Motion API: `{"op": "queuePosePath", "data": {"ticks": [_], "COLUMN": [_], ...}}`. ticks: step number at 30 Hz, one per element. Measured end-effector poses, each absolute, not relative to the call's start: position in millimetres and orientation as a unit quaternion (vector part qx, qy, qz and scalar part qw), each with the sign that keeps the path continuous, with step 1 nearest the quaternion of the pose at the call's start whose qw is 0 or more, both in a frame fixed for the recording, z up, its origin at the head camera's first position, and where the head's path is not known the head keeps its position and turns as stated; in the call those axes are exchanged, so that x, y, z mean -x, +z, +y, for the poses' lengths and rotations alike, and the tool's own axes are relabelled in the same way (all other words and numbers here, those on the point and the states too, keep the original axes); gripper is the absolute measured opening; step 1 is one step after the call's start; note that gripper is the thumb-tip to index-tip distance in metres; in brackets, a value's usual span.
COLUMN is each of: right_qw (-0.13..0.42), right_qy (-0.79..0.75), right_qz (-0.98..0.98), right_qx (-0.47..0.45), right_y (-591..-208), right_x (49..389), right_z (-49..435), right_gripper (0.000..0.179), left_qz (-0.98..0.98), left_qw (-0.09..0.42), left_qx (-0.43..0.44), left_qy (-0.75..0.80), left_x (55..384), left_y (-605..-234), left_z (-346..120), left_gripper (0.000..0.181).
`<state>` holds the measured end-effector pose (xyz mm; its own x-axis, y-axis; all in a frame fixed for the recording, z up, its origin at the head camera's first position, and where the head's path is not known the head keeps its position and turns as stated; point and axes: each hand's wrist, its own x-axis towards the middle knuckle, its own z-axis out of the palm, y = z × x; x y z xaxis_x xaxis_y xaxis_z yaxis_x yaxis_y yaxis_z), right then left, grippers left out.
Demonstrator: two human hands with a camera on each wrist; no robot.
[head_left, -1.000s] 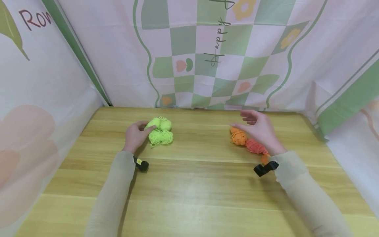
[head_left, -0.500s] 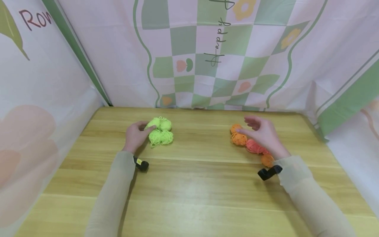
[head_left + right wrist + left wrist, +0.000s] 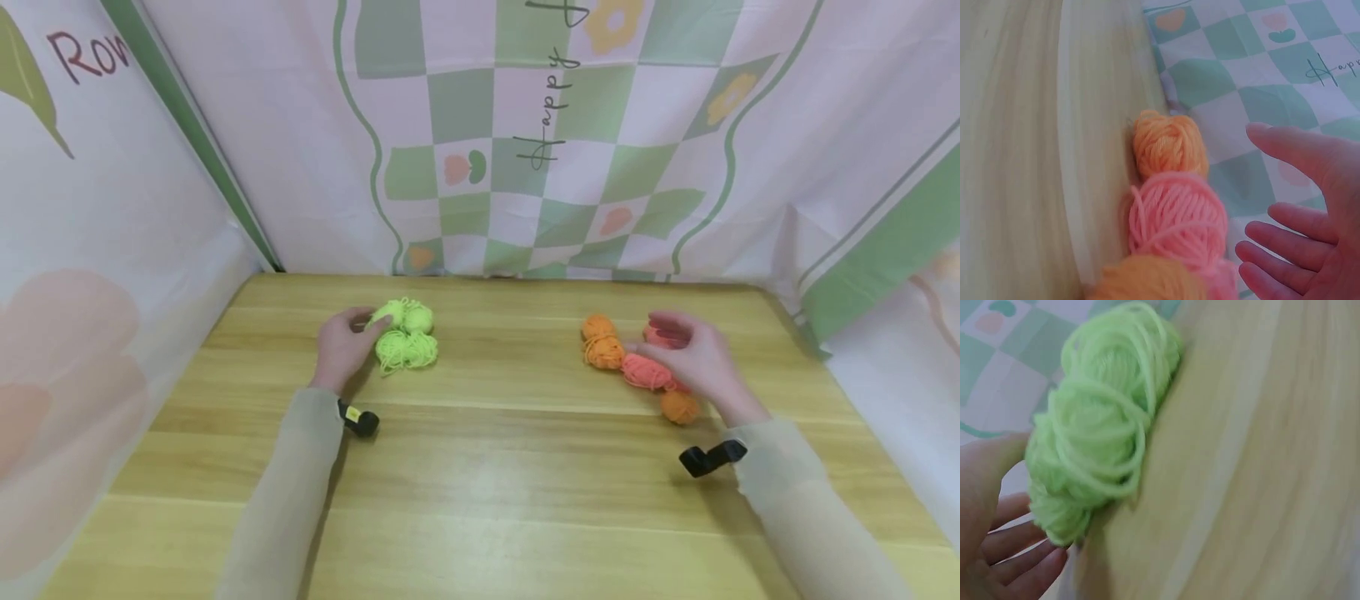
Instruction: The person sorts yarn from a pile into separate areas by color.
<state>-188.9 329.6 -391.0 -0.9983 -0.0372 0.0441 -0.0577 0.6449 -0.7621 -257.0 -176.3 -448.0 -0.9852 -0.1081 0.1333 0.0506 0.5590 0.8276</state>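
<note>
On the left of the table, my left hand grips one of the yellow-green yarn balls, its thumb over it and its fingers at the far side. Another yellow-green yarn ball lies right beside it. My right hand hovers over the group on the right with thumb and fingers spread and nothing between them. Below it are a coral-red yarn ball and an orange yarn ball; more coral red shows by its fingers. Farther left lies another orange yarn ball, overlapped by one behind it.
Both groups of yarn lie on a wooden table. A checked green and white cloth hangs along the back edge, and a printed white cloth bounds the left side. Each wrist wears a black camera.
My right hand has moved right and toward me, away from the far orange yarn balls, uncovering the coral-red and nearest orange ones. The left hand stays on the yellow-green yarn.
</note>
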Motion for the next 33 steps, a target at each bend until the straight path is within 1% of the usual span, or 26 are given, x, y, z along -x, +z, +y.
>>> {"op": "queuePosePath", "data": {"ticks": [5, 8, 10, 12, 15, 19, 22, 28, 33], "right_qw": [0.013, 0.016, 0.021, 0.023, 0.032, 0.050, 0.054, 0.044, 0.011], "right_qy": [0.422, 0.428, 0.429, 0.424, 0.414, 0.400, 0.394, 0.388, 0.383], "right_qz": [-0.906, -0.903, -0.903, -0.905, -0.910, -0.915, -0.917, -0.920, -0.922], "right_qx": [-0.027, -0.027, -0.022, -0.018, -0.011, -0.018, -0.028, -0.044, -0.060], "right_y": [-395.5, -397.3, -397.3, -396.8, -396.9, -398.4, -399.0, -402.2, -406.4], "right_x": [179.4, 172.7, 168.2, 164.0, 158.5, 151.8, 146.0, 136.5, 132.2], "right_z": [342.0, 349.1, 353.0, 356.1, 360.1, 364.6, 367.2, 372.9, 375.5], "right_gripper": [0.080, 0.075, 0.074, 0.074, 0.074, 0.067, 0.063, 0.055, 0.052], "left_qz": [-0.859, -0.854, -0.851, -0.849, -0.844, -0.846, -0.849, -0.850, -0.847], "left_qw": [0.140, 0.166, 0.171, 0.163, 0.136, 0.100, 0.077, 0.019, 0.009], "left_qx": [-0.019, 0.007, 0.033, 0.059, 0.092, 0.130, 0.154, 0.181, 0.207], "left_qy": [-0.492, -0.493, -0.495, -0.500, -0.511, -0.507, -0.499, -0.494, -0.490], "left_x": [250.2, 247.8, 246.6, 244.2, 240.3, 235.7, 233.1, 229.5, 228.3], "left_y": [-434.8, -425.6, -420.4, -416.7, -416.0, -422.3, -428.2, -439.4, -447.6], "left_z": [-160.7, -144.8, -132.4, -119.2, -97.1, -66.2, -44.8, -9.2, 18.1], "left_gripper": [0.062, 0.060, 0.058, 0.057, 0.057, 0.055, 0.055, 0.065, 0.065]}}
